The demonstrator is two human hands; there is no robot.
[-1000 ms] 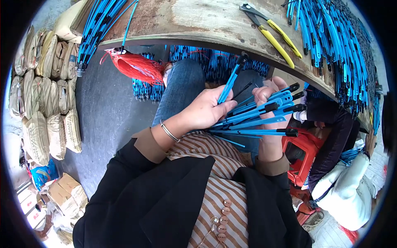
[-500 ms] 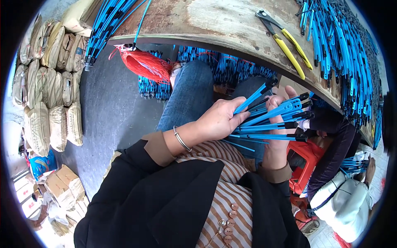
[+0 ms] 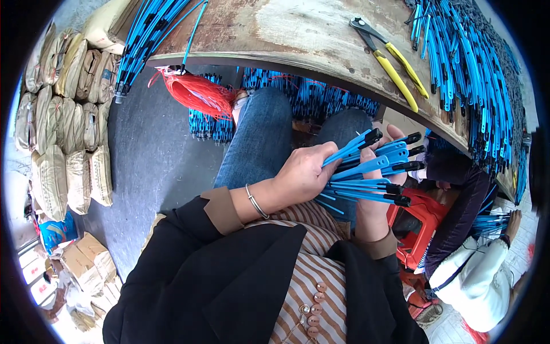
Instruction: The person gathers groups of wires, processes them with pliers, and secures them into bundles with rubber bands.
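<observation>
My left hand (image 3: 308, 172) is closed around a bunch of thin blue plastic strips (image 3: 358, 186) with black end pieces, held above my lap. The strips fan out to the right, and some flat blue ends show round holes. On the far side of the bunch, my right hand (image 3: 372, 215) has its thumb and fingers among the strips, closed on them. Part of its fingers is hidden behind the strips.
A wooden table (image 3: 298, 28) holds yellow-handled pliers (image 3: 395, 69) and a big pile of blue strips (image 3: 470, 74). Red strings (image 3: 197, 94) hang below its edge. Wrapped sacks (image 3: 74, 123) are stacked at left. Another person (image 3: 475, 281) sits at right beside a red stool (image 3: 421, 221).
The upper black ends of the strips have dropped lower and the bunch has spread differently. My right hand has shifted slightly left and its fingers have moved among the strips.
</observation>
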